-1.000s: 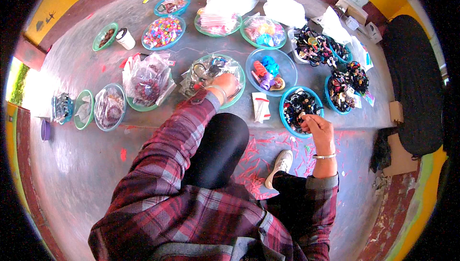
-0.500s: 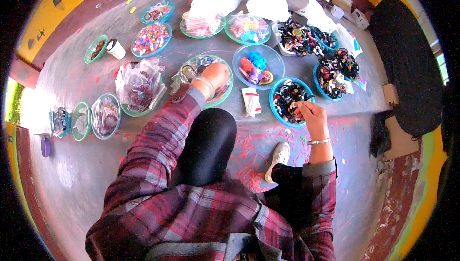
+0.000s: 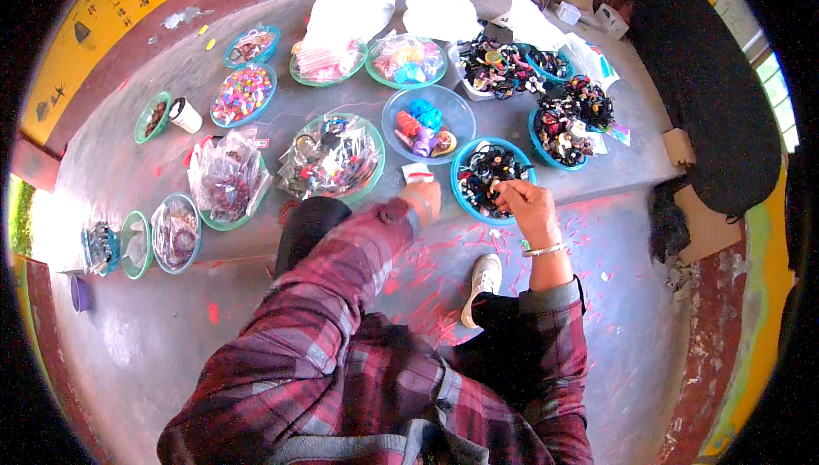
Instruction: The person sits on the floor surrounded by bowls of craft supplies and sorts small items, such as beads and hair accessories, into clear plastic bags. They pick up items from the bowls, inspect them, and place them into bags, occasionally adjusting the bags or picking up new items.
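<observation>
Head view: the left hand (image 3: 422,200) is at a white packet with red edges (image 3: 416,173), lying on the low grey counter (image 3: 320,98) to the left of a blue basket (image 3: 455,183). The hand covers the packet's near part and hides its own fingertips, so I cannot tell how that grip stands. The right hand (image 3: 529,209) reaches over the basket's right rim to the black hair ties (image 3: 490,162). Its thumb and fingers curl toward one another; whether they meet on a tie is too small to tell.

The packet looks light, thin and easily creased, and is best taken flat by one edge between thumb and finger. The ties look soft, springy and almost weightless, likely to snag on each other; one is best pinched by its loop or small ornament. Neither seems fragile.

By count: one packet; one blue basket under the right hand; one clear blue basin (image 3: 394,136) of bright things; one dish of coloured beads (image 3: 243,94); one white cup with a dark lid (image 3: 185,115); one purple tub (image 3: 81,293) below the counter. The ties are too tangled to count.
</observation>
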The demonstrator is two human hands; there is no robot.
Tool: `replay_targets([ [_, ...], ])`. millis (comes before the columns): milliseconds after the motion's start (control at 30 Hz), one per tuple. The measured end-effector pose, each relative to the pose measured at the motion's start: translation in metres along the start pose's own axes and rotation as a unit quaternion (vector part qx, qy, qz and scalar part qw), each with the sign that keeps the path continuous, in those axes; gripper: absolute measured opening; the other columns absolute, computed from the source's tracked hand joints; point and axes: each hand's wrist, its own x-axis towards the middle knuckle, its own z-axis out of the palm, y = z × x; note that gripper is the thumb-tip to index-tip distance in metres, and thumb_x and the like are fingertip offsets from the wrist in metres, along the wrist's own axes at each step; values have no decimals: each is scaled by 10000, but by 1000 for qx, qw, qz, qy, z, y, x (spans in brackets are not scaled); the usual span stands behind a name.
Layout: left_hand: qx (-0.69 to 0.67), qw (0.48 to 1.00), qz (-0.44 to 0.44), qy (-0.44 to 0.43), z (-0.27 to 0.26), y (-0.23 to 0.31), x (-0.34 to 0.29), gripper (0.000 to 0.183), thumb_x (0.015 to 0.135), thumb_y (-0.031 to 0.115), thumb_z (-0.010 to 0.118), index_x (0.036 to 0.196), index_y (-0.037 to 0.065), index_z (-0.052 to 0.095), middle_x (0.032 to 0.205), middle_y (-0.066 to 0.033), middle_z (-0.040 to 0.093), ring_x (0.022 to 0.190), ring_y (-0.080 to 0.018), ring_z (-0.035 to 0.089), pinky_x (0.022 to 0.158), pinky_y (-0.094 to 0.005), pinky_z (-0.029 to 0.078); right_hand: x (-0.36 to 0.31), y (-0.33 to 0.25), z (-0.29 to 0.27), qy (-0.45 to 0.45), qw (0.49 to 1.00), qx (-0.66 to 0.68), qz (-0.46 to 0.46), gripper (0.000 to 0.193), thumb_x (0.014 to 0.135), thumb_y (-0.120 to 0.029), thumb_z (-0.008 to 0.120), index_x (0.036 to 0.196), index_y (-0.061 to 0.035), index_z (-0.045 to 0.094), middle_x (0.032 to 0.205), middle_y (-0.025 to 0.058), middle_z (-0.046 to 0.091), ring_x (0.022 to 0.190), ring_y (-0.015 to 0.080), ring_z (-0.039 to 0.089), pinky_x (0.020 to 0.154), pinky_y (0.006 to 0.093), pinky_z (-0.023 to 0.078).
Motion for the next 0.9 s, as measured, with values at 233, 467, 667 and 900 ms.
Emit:
replay_targets([
  [233,66,988,-42,134,97,-17,1,437,785,158,458,1197,20,414,962,-190,579,858,-328,546,649,-370,475,-4,3,-5,-7,1000,8,-8,173,800,-107,543,884,13,635,656,56,612,586,92,555,537,225,448],
  [467,7,990,-47,130,90,-15,6,442,797,115,426,1214,-26,382,919,-207,588,810,-321,583,634,-395,486,-5,-1,-5,-9,1000,8,-1,174,826,-126,550,864,20,636,670,51,599,601,86,535,565,216,444],
  [667,-32,988,-41,148,39,1,-12,356,805,113,415,1076,-111,463,800,-189,614,720,-305,612,626,-392,493,-3,5,-2,-21,1000,12,-5,177,829,-126,544,857,25,632,683,50,599,608,86,538,569,216,446],
  [900,-145,968,-43,203,-21,-3,-24,150,789,125,504,819,15,600,754,-166,617,728,-283,627,593,-370,496,0,7,1,6,1000,17,0,187,816,-136,553,898,18,621,712,54,604,637,99,550,568,222,441],
])
